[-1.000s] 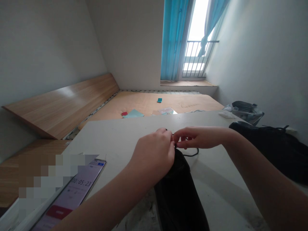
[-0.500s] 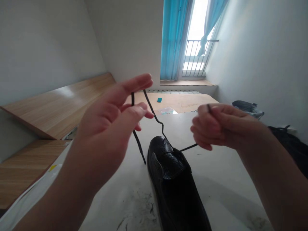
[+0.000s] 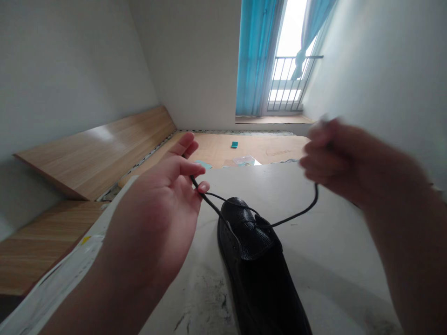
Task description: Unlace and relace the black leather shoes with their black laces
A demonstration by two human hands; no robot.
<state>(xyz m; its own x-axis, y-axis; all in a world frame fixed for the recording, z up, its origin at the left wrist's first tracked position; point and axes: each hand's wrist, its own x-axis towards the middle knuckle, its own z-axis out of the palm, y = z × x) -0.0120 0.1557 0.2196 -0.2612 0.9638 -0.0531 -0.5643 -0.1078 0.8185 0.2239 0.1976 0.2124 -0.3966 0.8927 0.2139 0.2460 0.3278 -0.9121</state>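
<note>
A black leather shoe (image 3: 251, 242) lies on the white tabletop, its toe pointing away from me. From its eyelets a black shoelace (image 3: 295, 217) runs out to both sides. My left hand (image 3: 167, 204), left of the shoe, has the lace between its half-curled fingers; one strand slopes from there to the shoe's left side, another crosses over the tongue. Raised at the right, my right hand (image 3: 342, 163) is closed on the other part of the lace, which hangs in a slack curve below it. Motion blurs its fingertips.
The white table (image 3: 279, 186) has dark smudges near the front. Behind it is a wooden board (image 3: 206, 139) with a small teal object (image 3: 234, 144) and a clear plastic packet (image 3: 244, 160). A wooden panel (image 3: 104, 144) leans at the left; blue curtains (image 3: 256, 56) hang by a barred window.
My right hand has risen and moved right, its lace going from taut to slack. My left hand has lowered and curled its fingers, and its lace now slopes straight to the shoe.
</note>
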